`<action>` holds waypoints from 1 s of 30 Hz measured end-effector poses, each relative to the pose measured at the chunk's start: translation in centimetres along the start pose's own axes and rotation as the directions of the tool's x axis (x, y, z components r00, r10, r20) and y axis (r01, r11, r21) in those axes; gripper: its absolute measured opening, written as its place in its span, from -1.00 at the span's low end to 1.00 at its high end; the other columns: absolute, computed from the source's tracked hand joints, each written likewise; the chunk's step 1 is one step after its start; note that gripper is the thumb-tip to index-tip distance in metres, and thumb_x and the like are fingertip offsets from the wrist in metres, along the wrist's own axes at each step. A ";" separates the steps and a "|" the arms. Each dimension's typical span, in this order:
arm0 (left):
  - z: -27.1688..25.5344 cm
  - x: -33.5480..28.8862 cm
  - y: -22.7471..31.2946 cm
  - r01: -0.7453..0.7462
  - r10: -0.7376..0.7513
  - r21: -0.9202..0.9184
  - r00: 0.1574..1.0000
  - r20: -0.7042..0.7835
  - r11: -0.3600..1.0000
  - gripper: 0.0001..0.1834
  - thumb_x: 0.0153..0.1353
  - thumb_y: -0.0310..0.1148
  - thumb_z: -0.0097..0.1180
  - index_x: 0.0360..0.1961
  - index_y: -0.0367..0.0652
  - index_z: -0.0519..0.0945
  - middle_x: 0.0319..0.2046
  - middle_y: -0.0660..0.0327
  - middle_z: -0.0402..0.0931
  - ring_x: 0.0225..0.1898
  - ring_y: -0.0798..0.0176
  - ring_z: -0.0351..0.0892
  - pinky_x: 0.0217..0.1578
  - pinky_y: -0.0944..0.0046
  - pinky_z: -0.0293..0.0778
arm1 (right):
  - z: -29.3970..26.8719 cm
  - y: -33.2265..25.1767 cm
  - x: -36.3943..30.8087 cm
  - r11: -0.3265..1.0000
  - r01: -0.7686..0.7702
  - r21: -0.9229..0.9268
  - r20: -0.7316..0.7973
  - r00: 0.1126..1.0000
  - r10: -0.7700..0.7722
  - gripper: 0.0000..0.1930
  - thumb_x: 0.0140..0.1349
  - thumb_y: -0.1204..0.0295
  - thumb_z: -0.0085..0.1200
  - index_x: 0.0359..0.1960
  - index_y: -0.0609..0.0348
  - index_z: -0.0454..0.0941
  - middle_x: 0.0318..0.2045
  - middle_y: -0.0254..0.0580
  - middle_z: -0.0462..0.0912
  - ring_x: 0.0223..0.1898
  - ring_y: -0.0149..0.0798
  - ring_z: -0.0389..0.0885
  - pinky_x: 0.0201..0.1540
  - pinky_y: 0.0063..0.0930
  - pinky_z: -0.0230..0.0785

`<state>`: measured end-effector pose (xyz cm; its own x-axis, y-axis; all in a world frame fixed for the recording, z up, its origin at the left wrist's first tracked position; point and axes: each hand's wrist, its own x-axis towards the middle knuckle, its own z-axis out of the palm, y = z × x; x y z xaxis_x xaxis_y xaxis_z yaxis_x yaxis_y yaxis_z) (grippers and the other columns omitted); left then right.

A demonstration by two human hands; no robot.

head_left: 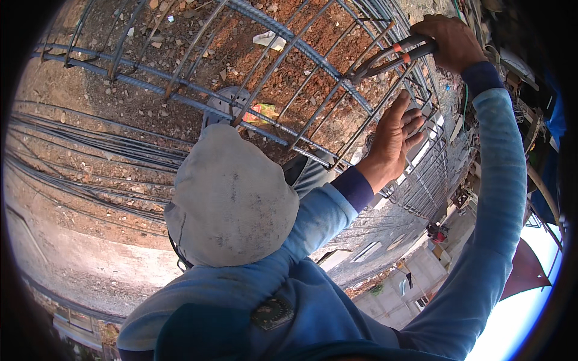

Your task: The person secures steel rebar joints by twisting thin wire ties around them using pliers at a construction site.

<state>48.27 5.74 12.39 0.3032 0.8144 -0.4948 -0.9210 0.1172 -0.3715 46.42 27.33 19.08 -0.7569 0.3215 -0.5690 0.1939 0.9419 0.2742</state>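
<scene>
My right hand (448, 43) is closed round the dark handles of a pair of pincers (376, 65) with orange bands. The jaws meet a thick ribbed bar of a rebar cage (283, 35), close to a crossing stirrup; any tie wire there is too small to make out. Lower down, my left hand (391, 141) is beside the cage, thumb raised and fingers apart, partly bent, with nothing visible in them. Both arms are in blue sleeves with dark cuffs.
A rounded pale grey cloth shape (235, 195), like a cap, blocks part of the view. Beyond it are a grey perforated shoe (229, 99) and reddish soil (301, 84). Thin rods (90, 144) lie along the left. A building and debris stand at right.
</scene>
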 end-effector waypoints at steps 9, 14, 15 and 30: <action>-2.7 1.0 0.0 -0.179 0.176 0.074 0.983 0.052 0.981 -0.24 0.02 0.26 0.21 0.05 -0.08 0.35 -0.06 0.20 0.42 0.07 0.27 0.37 0.10 0.05 0.26 | -1.1 -9.7 -11.5 -0.006 -0.807 0.591 0.806 0.590 -0.053 -0.85 0.06 0.48 0.13 -0.51 0.36 0.53 -0.64 -0.16 0.58 -0.73 -0.38 0.52 -0.75 -0.49 0.34; -2.1 -0.1 1.3 -0.040 0.045 -0.049 0.995 0.092 0.998 -0.49 0.10 0.13 0.22 -0.12 -0.01 0.43 -0.30 0.26 0.54 -0.24 0.30 0.58 -0.12 0.17 0.49 | -1.7 -10.6 -11.4 -0.089 -0.832 0.547 0.827 0.554 -0.097 -0.71 0.18 0.41 0.07 -0.16 0.42 0.49 -0.44 0.02 0.66 -0.47 -0.18 0.71 -0.55 -0.48 0.57; -2.1 -0.1 1.6 -0.027 0.036 -0.062 0.988 0.150 0.998 -0.51 0.13 0.12 0.20 -0.13 0.01 0.43 -0.30 0.26 0.53 -0.25 0.30 0.58 -0.12 0.17 0.50 | -2.2 -9.9 -10.8 -0.096 -0.832 0.546 0.828 0.554 -0.089 -0.71 0.18 0.41 0.07 -0.16 0.42 0.49 -0.44 0.02 0.66 -0.47 -0.18 0.71 -0.55 -0.48 0.57; -4.4 0.5 2.3 -0.090 0.119 -0.117 0.956 0.270 0.989 -0.65 0.16 0.02 0.21 -0.51 0.02 0.44 -0.55 0.37 0.45 -0.35 0.28 0.55 -0.03 -0.04 0.50 | -1.1 -14.1 -10.9 -0.177 -0.721 0.670 0.724 0.687 -0.060 -0.45 0.25 0.37 0.05 0.25 0.23 0.21 -0.26 -0.13 0.52 -0.31 -0.29 0.59 -0.35 -0.29 0.63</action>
<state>47.39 3.93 7.83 0.1139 0.9454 -0.3053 -0.9096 -0.0244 -0.4149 51.20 10.47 22.28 -0.0799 0.2351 -0.9687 0.9295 -0.3334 -0.1576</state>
